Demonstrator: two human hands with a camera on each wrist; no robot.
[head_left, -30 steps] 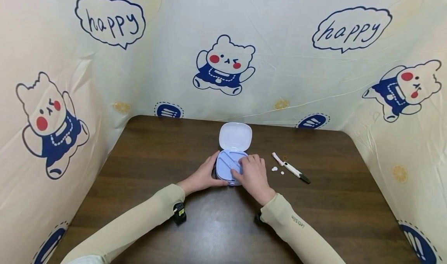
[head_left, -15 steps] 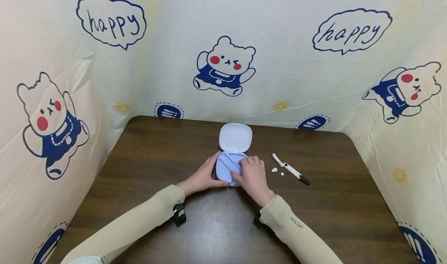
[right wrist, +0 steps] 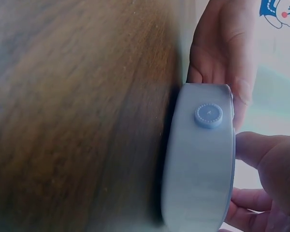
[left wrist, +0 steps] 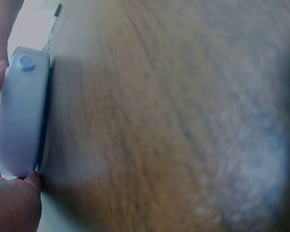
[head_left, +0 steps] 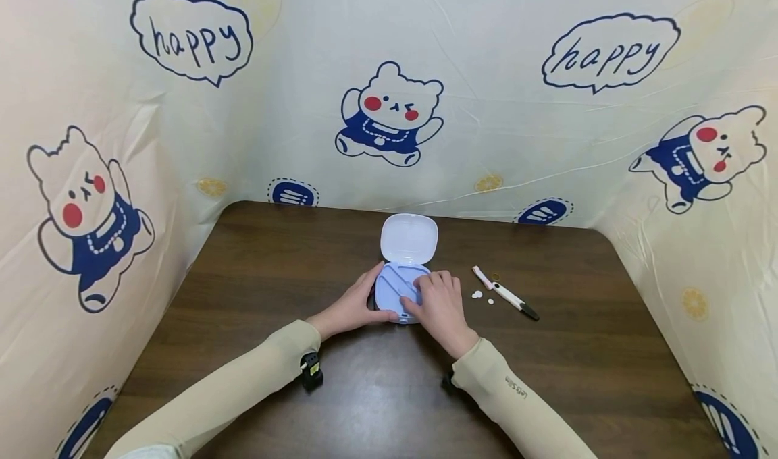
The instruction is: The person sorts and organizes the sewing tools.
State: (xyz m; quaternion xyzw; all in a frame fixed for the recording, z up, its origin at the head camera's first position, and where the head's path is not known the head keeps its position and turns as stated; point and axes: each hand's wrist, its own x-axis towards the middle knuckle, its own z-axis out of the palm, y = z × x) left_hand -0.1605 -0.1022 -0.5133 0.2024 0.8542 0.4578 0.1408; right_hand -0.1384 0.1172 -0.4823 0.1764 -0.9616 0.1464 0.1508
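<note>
A light blue hinged case [head_left: 392,290] sits on the table with its paler lid [head_left: 410,237] thrown back. Slanting ridges divide the tray inside. My left hand [head_left: 351,307] grips the case's left side, thumb along the front edge. My right hand [head_left: 439,307] lies over the right part of the tray, with bent fingers and the thumb tip on its surface. The right fingertips are partly hidden, and I cannot tell whether they pinch something. A round button [right wrist: 209,115] shows on the case's front wall in the right wrist view.
Right of the case lie small white round pieces [head_left: 477,294] and a slim white pen-like stick [head_left: 509,296] with a black end. A pinkish-white piece [head_left: 483,277] and a thin yellowish ring [head_left: 496,277] are beside it. Printed cloth [head_left: 292,108] surrounds the brown table [head_left: 292,243].
</note>
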